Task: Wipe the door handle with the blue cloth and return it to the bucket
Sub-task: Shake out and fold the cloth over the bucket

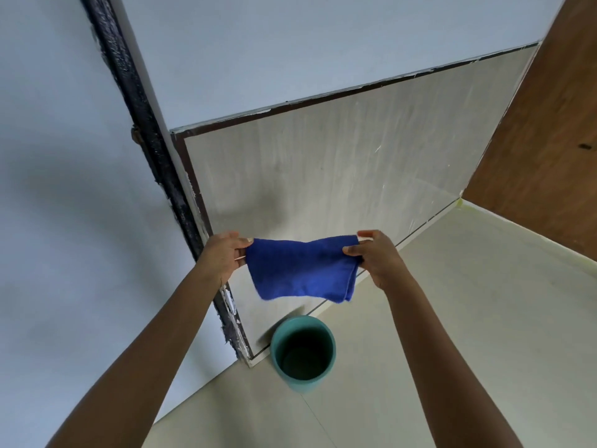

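1. Above the tiled floor [452, 334], in the corner where the pale wall [290, 59] meets a dark vertical frame [155, 147], the blue cloth [300, 270] is held in the air, spread between two hands
2. The left hand [223, 253] is closed on the cloth's left upper edge, thumb and fingers pinching it
3. The right hand [374, 253] is closed on the right upper edge in a like pinch; the cloth appears folded double on that side and hangs slack below both grips
4. The teal bucket [303, 352] stands upright on the floor just below the cloth and close to the wall base; its mouth is open and the interior is dark, so its contents cannot be told
5. The cloth is clear of the bucket and touches nothing but the hands
6. No door handle is in view; a brown wooden panel [549, 124] at the right may be a door, but this cannot be confirmed
7. Judgement on step: the cloth is either just taken out and being readied for wiping, or about to be returned; the frame does not settle which
8. If wiping is pending, the next move calls for locating the handle outside this view and gathering the cloth into one hand
9. If return is pending, the cloth need only be lowered over the bucket mouth and released, keeping the hanging corner inside the rim
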